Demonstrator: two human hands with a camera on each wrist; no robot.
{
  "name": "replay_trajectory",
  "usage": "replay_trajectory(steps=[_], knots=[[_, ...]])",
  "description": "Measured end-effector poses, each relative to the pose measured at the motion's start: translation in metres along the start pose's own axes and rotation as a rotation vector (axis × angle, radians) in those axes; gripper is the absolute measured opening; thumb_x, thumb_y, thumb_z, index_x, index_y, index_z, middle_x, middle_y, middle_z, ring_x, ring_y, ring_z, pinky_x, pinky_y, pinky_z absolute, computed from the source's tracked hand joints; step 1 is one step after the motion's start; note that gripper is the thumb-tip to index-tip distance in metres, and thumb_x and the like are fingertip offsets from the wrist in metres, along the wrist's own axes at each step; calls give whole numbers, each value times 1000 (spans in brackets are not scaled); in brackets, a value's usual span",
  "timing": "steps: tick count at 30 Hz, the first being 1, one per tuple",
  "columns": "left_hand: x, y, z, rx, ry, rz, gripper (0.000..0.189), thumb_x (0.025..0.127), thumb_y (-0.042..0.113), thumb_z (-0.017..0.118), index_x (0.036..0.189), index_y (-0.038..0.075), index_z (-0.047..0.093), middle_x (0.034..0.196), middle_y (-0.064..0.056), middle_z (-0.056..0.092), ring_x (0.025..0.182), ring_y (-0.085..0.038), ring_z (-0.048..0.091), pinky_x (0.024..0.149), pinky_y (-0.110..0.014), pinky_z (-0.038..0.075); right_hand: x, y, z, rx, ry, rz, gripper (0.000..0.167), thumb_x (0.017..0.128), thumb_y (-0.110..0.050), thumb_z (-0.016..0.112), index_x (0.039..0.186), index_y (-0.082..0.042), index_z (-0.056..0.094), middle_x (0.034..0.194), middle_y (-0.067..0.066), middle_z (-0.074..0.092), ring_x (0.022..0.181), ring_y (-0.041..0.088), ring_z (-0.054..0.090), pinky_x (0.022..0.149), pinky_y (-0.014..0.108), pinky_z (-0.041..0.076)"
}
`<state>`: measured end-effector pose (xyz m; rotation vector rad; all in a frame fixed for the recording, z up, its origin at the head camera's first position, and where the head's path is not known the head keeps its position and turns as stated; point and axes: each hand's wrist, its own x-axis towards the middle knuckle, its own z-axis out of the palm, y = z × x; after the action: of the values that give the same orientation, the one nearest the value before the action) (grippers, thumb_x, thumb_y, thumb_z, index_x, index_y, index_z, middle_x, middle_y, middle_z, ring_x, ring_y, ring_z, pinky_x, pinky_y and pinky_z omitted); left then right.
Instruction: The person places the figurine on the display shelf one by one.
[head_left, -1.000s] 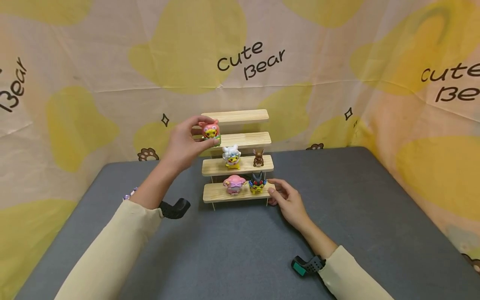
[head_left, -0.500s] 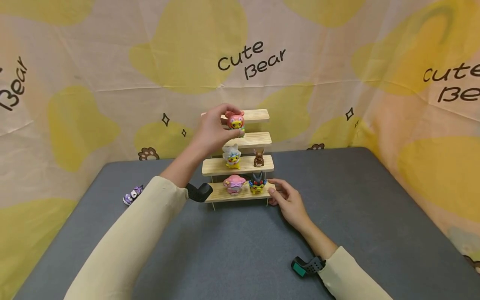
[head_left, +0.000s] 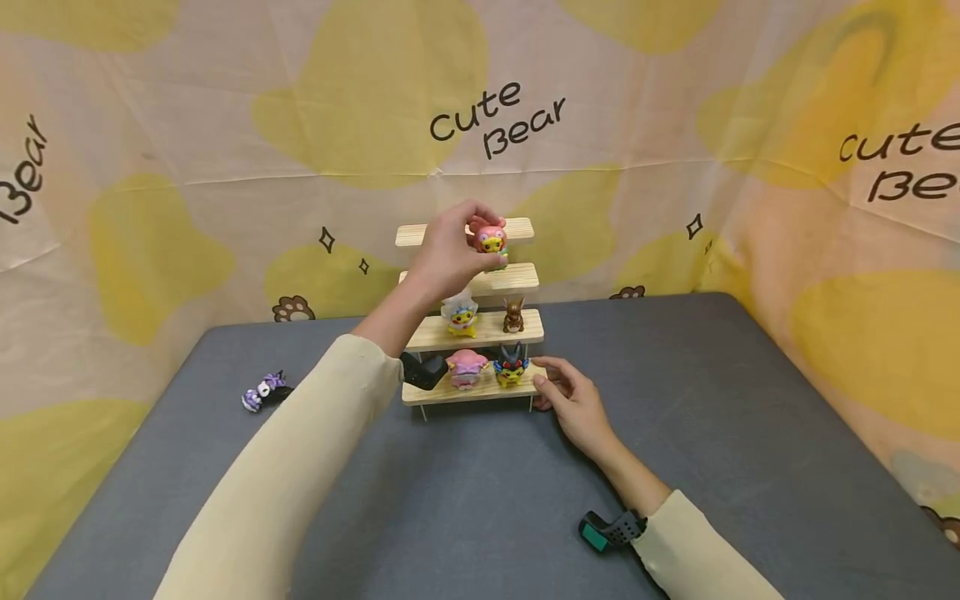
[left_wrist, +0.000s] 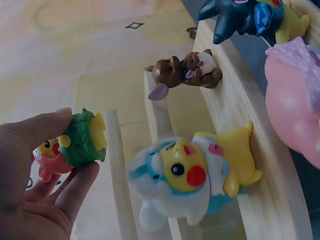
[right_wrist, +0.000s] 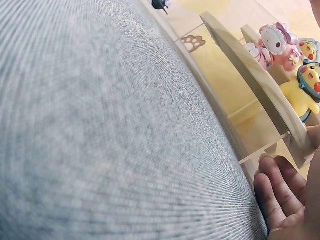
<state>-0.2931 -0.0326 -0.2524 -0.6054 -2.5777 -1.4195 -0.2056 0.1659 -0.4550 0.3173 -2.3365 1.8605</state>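
Observation:
My left hand (head_left: pixel 450 254) pinches a small figurine in a pink hood (head_left: pixel 491 240) between thumb and fingers, above the second-highest step of a wooden tiered display stand (head_left: pixel 431 393). Its green lower part (left_wrist: pixel 84 137) shows in the left wrist view, apart from the wood. My right hand (head_left: pixel 581 412) grips the right end of the lowest step, thumb at the top edge and fingers lower down. The step below the held figurine bears a white-hooded yellow figurine (head_left: pixel 461 318) and a brown kangaroo figurine (head_left: pixel 513 317). A pink figurine (head_left: pixel 467 369) and a black-eared figurine (head_left: pixel 511 368) stand on the lowest.
A purple and black figurine (head_left: pixel 264 392) lies on the grey table (head_left: pixel 465 508) at the left, partly beside my sleeve. A printed cloth backdrop (head_left: pixel 360 108) rises right behind the stand. My left forearm crosses in front of the stand's left side.
My left hand has carried the pink-hooded figurine rightward, from the stand's left edge to over the right part of the second-highest step. My right hand keeps its grip on the lowest step.

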Motion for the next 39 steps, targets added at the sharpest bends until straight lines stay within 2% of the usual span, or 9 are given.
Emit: replay_trajectory(steps=[6,13,16,20,27,30,39], knots=[[8,0,10,40,2,12,44,79,2,83,116,8,61,113,-12,62,92,-21,60,75,-26,52,1,3,0,-19,-1,2,33,102,-24,61,132,-11,63,101,21,65,75,16,70,69,28,59],[15,-1,21,68,-18,26,42,81,3,83,116,8,60,120,-11,63,102,-22,62,86,-33,56,-1,2,-1,-31,3,-7,33,102,-24,61,132,-10,63,99,21,66,75,16,70,69,29,59],[17,-4,25,72,-13,16,42,81,4,83,116,9,60,120,-10,64,104,-22,62,87,-34,57,-1,1,-1,-30,4,-5,33,102,-24,61,132,-11,63,99,21,67,74,14,70,69,28,58],[19,-8,28,88,-9,0,42,80,5,83,116,9,60,118,-10,64,104,-23,62,87,-35,56,0,1,-1,-31,7,-4,32,102,-25,61,132,-12,64,97,20,67,73,13,69,69,28,58],[21,-15,32,138,-9,-15,43,79,5,84,114,10,61,117,-10,65,104,-24,62,91,-38,55,-1,0,0,-36,4,-14,34,102,-23,61,133,-10,62,100,20,67,74,20,70,69,30,59],[22,-16,34,143,-13,-17,43,79,5,84,115,10,61,119,-9,64,105,-24,62,92,-38,55,-1,0,0,-38,1,-3,33,102,-26,61,132,-13,63,100,19,66,75,19,70,69,29,58],[23,-21,38,154,-20,-9,44,79,4,84,116,9,60,121,-10,63,109,-25,61,97,-39,54,1,3,-1,-32,4,-4,33,102,-26,62,132,-12,64,99,20,67,74,17,70,69,28,58]])
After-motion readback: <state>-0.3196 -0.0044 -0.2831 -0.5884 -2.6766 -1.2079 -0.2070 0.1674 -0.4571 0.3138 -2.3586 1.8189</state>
